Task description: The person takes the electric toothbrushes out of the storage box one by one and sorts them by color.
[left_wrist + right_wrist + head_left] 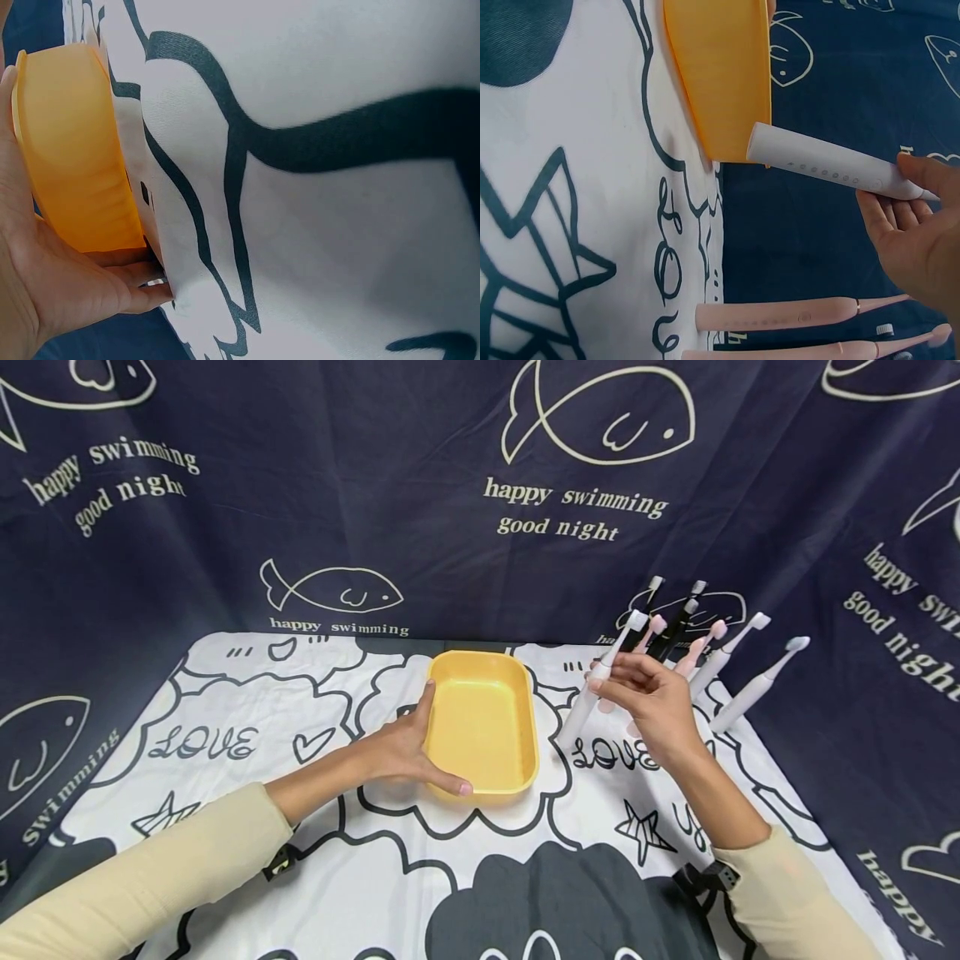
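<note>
A yellow tray (480, 727), its inside bare, lies mid-table. My left hand (401, 747) spreads around its near left corner, index finger along the left side and thumb at the near end; in the left wrist view, straight fingers (131, 270) touch its outer wall. To the tray's right, my right hand (660, 697) pinches a white electric toothbrush (577, 714) near the top of its handle. That toothbrush tilts, brush head up, and the right wrist view shows its handle's lower end (761, 142) raised off the cloth, close to the tray.
Behind and right of my right hand stand several more electric toothbrushes: black ones (681, 631), pink ones (688, 658) and two white ones (750, 700), partly hidden by the hand. A white cloth (240, 827) with black drawings covers the table. A dark blue fish-print curtain (420, 485) surrounds it.
</note>
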The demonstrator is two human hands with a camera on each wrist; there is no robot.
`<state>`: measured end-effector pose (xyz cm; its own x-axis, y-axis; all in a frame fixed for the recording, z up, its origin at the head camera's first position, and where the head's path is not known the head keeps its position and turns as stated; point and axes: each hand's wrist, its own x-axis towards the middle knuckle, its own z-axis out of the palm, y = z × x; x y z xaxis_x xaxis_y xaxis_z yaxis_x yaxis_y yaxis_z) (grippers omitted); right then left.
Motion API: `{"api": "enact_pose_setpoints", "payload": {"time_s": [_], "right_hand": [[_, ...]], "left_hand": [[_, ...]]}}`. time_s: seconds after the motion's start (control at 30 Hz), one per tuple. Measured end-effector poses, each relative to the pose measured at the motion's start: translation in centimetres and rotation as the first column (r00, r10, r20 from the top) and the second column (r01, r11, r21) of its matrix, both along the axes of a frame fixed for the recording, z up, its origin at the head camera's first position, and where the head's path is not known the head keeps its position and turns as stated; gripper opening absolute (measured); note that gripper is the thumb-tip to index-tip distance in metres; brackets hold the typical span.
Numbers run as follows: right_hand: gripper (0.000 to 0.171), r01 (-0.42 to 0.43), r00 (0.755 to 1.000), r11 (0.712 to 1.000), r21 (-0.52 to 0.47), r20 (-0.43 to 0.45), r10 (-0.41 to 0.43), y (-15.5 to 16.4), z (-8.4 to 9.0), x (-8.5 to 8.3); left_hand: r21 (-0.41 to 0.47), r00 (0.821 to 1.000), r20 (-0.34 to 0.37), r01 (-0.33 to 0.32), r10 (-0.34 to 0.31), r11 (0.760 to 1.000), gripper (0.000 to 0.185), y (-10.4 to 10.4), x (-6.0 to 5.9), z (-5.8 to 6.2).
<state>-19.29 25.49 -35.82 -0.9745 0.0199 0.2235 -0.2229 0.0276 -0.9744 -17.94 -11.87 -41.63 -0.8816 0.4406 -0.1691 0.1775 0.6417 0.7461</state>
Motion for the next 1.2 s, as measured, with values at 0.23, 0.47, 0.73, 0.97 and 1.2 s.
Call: {"api": "enact_pose_setpoints", "payload": {"time_s": [0.23,0.47,0.73,0.97,1.2], "right_hand": [[0.035,0.019,1.000,1.000,0.009,-0.016,-0.019,0.8,-0.1,0.4],[0.040,0.008,0.999,0.998,-0.054,-0.047,-0.010,1.7,-0.1,1.2],[0.039,-0.018,0.993,0.997,-0.081,-0.114,0.008,3.1,-0.3,1.6],[0.040,0.000,0.992,0.991,-0.134,-0.121,-0.016,3.9,-0.5,1.7],[0.043,0.012,0.998,0.982,-0.188,-0.066,-0.025,4.8,-0.6,2.2]], "left_hand": [[-0.008,1.000,0.012,-0.011,0.011,1.000,0.177,0.0,0.1,0.0],[-0.002,1.000,-0.001,-0.005,0.005,1.000,0.177,-0.1,0.2,-0.1],[0.003,1.000,-0.018,-0.004,0.004,1.000,0.177,-0.1,0.2,-0.1],[0.021,1.000,-0.026,0.004,-0.003,1.000,0.176,0.0,0.1,-0.1],[0.022,1.000,-0.016,-0.001,0.001,1.000,0.177,-0.1,0.0,-0.2]]}}
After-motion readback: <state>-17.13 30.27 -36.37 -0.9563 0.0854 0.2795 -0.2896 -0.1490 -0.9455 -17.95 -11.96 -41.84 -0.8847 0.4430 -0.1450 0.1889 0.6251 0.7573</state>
